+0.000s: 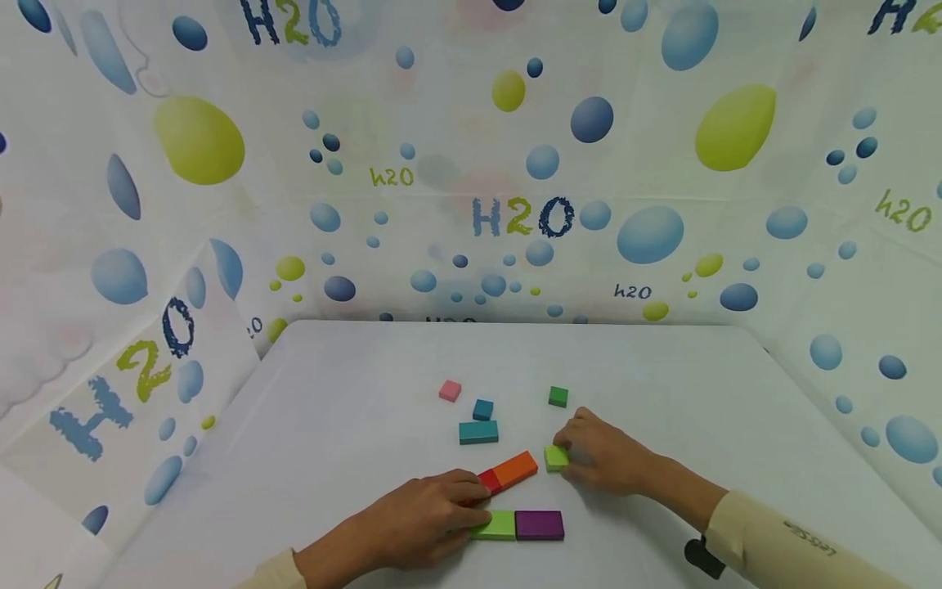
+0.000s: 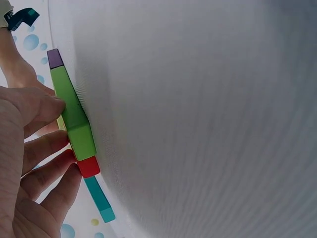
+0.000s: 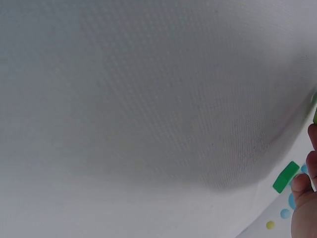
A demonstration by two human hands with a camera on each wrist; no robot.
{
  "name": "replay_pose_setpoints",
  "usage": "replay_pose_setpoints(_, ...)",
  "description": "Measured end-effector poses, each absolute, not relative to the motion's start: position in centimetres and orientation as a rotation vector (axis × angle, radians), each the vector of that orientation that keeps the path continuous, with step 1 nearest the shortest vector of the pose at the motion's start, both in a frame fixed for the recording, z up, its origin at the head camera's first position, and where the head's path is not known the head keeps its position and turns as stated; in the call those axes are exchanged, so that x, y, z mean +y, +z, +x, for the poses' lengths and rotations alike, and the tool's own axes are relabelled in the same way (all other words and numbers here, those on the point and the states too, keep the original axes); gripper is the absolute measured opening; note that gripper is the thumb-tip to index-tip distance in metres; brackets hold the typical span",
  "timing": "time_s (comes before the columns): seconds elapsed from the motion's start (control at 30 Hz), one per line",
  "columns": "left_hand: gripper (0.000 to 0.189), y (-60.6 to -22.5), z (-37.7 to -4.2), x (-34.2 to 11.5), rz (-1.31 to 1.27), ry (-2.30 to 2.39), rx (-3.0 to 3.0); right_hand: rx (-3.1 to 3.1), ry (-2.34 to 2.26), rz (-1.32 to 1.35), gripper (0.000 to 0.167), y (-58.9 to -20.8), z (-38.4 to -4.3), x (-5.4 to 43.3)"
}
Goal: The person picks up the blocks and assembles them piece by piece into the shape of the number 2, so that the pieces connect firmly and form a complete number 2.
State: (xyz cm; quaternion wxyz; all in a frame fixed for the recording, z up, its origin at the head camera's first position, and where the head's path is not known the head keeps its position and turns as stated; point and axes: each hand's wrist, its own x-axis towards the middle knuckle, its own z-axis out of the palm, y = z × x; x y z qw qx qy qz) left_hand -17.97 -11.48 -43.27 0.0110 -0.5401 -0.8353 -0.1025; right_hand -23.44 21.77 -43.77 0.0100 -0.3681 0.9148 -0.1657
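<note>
My left hand (image 1: 423,519) reaches in from the lower left and holds a long lime green block (image 1: 495,526), whose right end meets a purple block (image 1: 540,525). Its other fingertips lie beside a red block (image 1: 489,481), joined end to end with an orange block (image 1: 515,469) at a slant. In the left wrist view, the thumb and fingers lie along the edge of the lime green block (image 2: 74,114) and the red block (image 2: 89,167). Farther right, my right hand (image 1: 607,454) pinches a small lime green block (image 1: 555,459), partly covered by the fingers.
Beyond the hands lie a teal block (image 1: 478,433), a small blue block (image 1: 482,410), a pink block (image 1: 450,391) and a dark green block (image 1: 558,397). They rest on a white table (image 1: 353,384). Bubble-patterned sheets (image 1: 441,164) stand at its back and sides.
</note>
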Motion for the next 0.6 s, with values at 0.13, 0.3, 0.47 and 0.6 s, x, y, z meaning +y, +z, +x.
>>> replay_pose_setpoints(0.13,0.032,-43.3,-17.9,-11.5,-1.687,-0.312,-2.607,2.864,-0.529,-1.07,0.033,-44.1,-23.7,21.5)
replay_pose_setpoints(0.3,0.032,-43.3,-18.0,-11.4,-1.689,-0.298,-2.611,2.875,-0.512,-1.015,0.034,-44.3,-24.0,20.9)
replay_pose_setpoints(0.47,0.032,-43.2,-18.1,-11.4,-1.681,-0.3,-2.62,2.9,-0.511,-1.025,0.032,-44.2,-24.2,20.5)
replay_pose_setpoints(0.6,0.032,-43.2,-18.1,-11.3,-1.68,-0.3,-2.619,2.908,-0.504,-1.03,0.031,-44.1,-24.4,20.2)
